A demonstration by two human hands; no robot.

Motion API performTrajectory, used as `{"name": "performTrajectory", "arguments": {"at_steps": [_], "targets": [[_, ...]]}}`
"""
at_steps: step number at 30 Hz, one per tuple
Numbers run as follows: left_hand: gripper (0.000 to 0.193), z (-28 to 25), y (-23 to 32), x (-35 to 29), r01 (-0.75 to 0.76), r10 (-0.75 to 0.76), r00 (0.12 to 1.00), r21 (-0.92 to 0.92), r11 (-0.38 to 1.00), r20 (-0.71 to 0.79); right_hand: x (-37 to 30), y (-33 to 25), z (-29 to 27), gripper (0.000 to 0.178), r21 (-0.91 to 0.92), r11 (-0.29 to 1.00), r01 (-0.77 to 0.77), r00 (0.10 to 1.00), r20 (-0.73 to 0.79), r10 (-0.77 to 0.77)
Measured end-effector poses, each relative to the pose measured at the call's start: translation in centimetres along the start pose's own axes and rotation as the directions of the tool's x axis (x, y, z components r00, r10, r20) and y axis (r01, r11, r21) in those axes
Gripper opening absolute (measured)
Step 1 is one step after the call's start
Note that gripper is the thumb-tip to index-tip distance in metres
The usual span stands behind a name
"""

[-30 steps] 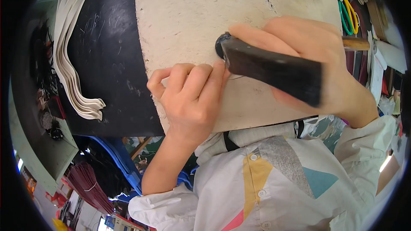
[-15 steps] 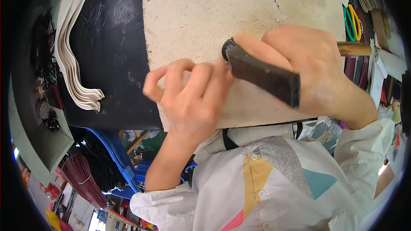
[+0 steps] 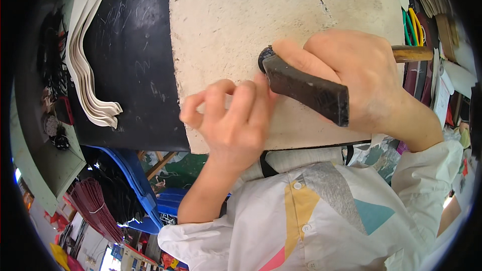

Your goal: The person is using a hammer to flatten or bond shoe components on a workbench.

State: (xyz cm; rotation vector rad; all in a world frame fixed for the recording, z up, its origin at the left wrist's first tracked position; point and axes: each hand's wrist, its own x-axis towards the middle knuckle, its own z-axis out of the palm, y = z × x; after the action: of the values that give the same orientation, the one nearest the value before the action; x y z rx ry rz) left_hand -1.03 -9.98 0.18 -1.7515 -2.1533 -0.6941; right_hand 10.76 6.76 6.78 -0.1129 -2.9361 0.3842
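My right hand [image 3: 357, 78] is wrapped round a hammer [image 3: 307, 89]. Its dark metal head slants across in front of the fingers, and the wooden handle sticks out on the far right side. Close against the round end of the head is my left hand [image 3: 232, 125], fingers curled and the index fingertip and thumb drawn together. Whatever they pinch is hidden behind the fingers and the hammer head. Both hands are over a worn cream-coloured board [image 3: 226, 30] with nicks and scratches.
The board lies on a black work surface [image 3: 133, 60]. A bundle of off-white strips [image 3: 80, 70] curves along its left. Below left are a blue plastic container [image 3: 131, 175] and a tied maroon bundle [image 3: 93, 203]. Green and yellow rings [image 3: 414, 25] lie at the right.
My left hand has shifted a little to the right, closer under the hammer head. The hammer and my right hand have moved very slightly left.
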Motion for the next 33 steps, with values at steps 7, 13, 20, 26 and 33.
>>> {"name": "performTrajectory", "arguments": {"at_steps": [7,13,20,26,33], "targets": [[0.027,-0.3,1.1,-0.2,0.104,-0.098,0.989,-0.054,0.993,0.109,-0.1,-0.7,0.4,0.045,-0.017,1.000,0.025,0.995,-0.100,-0.027],[0.025,0.2,1.4,-0.6,0.099,-0.100,0.995,-0.019,0.995,-0.004,-0.2,-0.1,0.0,0.046,0.000,0.999,0.042,0.998,-0.050,-0.042],[0.012,0.3,2.7,0.2,0.303,-0.300,0.953,-0.088,0.949,0.039,-0.6,0.2,0.1,0.046,0.065,0.995,-0.069,0.995,-0.074,0.074],[0.006,3.5,-3.3,6.3,0.238,-0.237,0.971,-0.110,0.965,0.025,-1.3,4.5,0.1,0.039,0.020,0.976,-0.217,0.928,-0.305,0.212],[0.006,6.3,-6.3,13.8,-0.146,0.278,0.940,-0.503,0.852,0.199,-3.5,5.1,-3.4,0.037,0.048,0.941,-0.336,0.899,-0.280,0.336]]}}
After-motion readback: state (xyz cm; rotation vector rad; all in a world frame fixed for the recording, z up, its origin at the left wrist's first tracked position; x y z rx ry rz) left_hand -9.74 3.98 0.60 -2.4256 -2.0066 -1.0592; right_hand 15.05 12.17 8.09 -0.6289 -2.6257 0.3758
